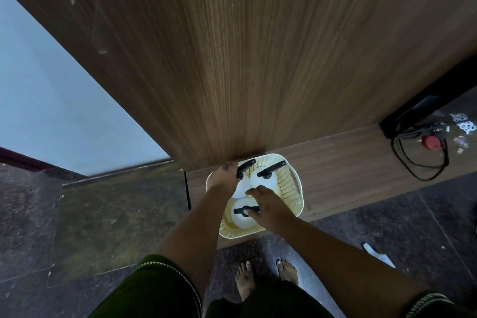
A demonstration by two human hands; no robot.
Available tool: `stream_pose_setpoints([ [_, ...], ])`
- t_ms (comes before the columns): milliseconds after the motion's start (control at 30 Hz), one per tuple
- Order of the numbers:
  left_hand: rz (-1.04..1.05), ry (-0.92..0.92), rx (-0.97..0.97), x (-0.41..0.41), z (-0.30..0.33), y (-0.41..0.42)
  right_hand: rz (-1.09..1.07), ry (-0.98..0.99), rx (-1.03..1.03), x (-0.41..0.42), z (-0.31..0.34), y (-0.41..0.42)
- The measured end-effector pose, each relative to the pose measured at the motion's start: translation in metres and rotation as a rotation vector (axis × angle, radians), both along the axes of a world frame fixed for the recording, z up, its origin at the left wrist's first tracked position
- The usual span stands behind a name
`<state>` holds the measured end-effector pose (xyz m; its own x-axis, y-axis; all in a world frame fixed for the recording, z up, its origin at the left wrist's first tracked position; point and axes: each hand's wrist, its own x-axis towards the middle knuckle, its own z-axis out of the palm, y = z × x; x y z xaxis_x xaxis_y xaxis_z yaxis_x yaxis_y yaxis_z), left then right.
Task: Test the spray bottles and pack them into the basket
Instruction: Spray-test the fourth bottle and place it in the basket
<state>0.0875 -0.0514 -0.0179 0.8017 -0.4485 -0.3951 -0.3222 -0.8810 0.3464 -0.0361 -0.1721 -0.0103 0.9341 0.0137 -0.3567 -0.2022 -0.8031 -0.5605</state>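
Note:
A cream perforated basket (289, 183) sits on a low wooden ledge, seen from straight above. Three white spray bottles with black trigger heads stand upright inside it. My left hand (222, 177) grips the black head of the far-left bottle (244, 186). The far-right bottle (265, 180) stands free with its trigger pointing right. My right hand (268, 205) rests on the near bottle (241, 217), fingers on its black trigger head.
A tall wooden cabinet side (232, 59) rises just behind the basket. Black cables and a red plug (431, 142) lie on the ledge at the right. My bare feet (265, 279) stand on the dark stone floor below. A white scrap (378, 255) lies at the right.

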Motion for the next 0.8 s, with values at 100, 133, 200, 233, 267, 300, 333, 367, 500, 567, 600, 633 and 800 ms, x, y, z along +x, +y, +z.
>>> stream_pose_setpoints([
  [100,-0.017,-0.017,0.023,-0.005,0.001,-0.002,-0.069,0.004,-0.048,-0.003,0.0,-0.009],
  [133,-0.023,-0.041,0.031,-0.008,0.002,-0.003,-0.087,0.007,-0.077,-0.005,0.001,-0.013],
  [200,-0.05,-0.112,0.039,-0.015,0.006,-0.007,-0.138,0.018,-0.115,-0.009,0.003,-0.026],
  [233,-0.067,-0.156,0.039,-0.019,0.01,-0.009,-0.178,0.021,-0.12,-0.013,0.004,-0.033],
  [267,-0.08,-0.195,0.036,-0.023,0.014,-0.013,-0.225,0.02,-0.12,-0.016,0.006,-0.041],
  [300,-0.087,-0.226,0.024,-0.027,0.018,-0.018,-0.279,0.023,-0.116,-0.02,0.008,-0.049],
  [333,-0.092,-0.252,0.004,-0.031,0.022,-0.023,-0.339,0.029,-0.108,-0.025,0.01,-0.058],
  [367,-0.101,-0.281,-0.02,-0.035,0.024,-0.03,-0.403,0.03,-0.101,-0.031,0.012,-0.067],
  [500,-0.213,-0.359,-0.079,-0.057,0.037,-0.065,-0.673,0.009,-0.035,-0.069,0.017,-0.109],
  [567,-0.306,-0.378,-0.098,-0.072,0.043,-0.088,-0.789,0.026,-0.034,-0.096,0.014,-0.131],
  [600,-0.357,-0.387,-0.115,-0.081,0.044,-0.101,-0.845,0.045,-0.041,-0.11,0.012,-0.141],
  [633,-0.405,-0.39,-0.135,-0.091,0.044,-0.114,-0.9,0.066,-0.041,-0.125,0.01,-0.151],
  [800,-0.596,-0.31,-0.126,-0.155,0.039,-0.186,-1.149,0.124,0.015,-0.215,-0.006,-0.193],
])
